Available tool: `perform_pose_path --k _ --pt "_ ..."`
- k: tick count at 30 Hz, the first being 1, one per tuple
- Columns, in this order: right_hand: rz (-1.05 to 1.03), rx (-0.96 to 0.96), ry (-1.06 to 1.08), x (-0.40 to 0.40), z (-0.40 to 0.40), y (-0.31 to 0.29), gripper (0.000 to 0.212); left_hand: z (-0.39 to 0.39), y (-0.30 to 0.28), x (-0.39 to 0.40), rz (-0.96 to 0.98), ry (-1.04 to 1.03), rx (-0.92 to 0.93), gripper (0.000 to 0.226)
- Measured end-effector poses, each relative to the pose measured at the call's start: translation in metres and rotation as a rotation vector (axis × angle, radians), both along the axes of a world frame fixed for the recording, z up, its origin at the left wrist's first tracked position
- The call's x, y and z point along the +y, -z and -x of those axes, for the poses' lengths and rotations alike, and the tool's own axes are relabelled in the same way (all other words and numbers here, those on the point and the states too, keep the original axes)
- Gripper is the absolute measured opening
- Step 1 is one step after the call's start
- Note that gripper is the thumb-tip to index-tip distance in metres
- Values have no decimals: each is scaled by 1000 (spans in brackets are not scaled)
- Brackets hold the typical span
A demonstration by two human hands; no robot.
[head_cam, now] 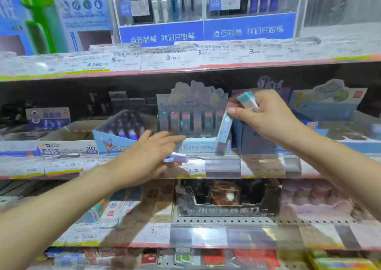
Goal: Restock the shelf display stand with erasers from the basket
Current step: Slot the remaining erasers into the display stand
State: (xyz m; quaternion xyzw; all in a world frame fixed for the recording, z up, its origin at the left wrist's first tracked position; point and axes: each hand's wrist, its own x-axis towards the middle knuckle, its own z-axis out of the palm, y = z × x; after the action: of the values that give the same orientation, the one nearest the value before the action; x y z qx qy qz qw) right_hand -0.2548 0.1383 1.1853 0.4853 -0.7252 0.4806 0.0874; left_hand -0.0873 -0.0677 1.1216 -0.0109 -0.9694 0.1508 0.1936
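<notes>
The eraser display stand sits on the middle shelf, with a row of upright erasers in front of its printed backboard. My right hand grips a teal and white eraser at the stand's right end. Its thumb rests on top of a light blue eraser that stands tilted in the stand. My left hand reaches toward the stand's front with index finger and thumb stretched out. A lilac and white eraser sticks out from under its lower fingers. The basket is out of view.
Other display boxes flank the stand: a blue cartoon box to the left and a dark blue box to the right. Price-tag strips run along each shelf edge. Pen displays stand on the shelf above, and packed stationery boxes fill the shelves below.
</notes>
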Motion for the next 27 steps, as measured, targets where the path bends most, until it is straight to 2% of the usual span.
perform_pose_path --k 2,3,5,9,14,17,27 --pt "-39 16 57 -9 9 -6 48 1 5 -5 -46 49 19 51" --pt "-40 32 55 -16 13 -8 44 1 6 -6 -63 67 28 57" --pt "-40 119 44 -29 20 -13 23 1 6 -5 -78 83 41 65" --pt "-216 240 126 -46 22 -23 30 0 4 -3 -81 102 38 63" --pt "-288 256 138 -57 17 -22 30 0 2 -6 -78 125 28 60" --pt "-296 246 123 -62 16 -21 29 0 -6 -7 -105 142 18 67" --pt "-344 287 132 -69 27 -21 33 6 -23 -16 -49 226 -16 63"
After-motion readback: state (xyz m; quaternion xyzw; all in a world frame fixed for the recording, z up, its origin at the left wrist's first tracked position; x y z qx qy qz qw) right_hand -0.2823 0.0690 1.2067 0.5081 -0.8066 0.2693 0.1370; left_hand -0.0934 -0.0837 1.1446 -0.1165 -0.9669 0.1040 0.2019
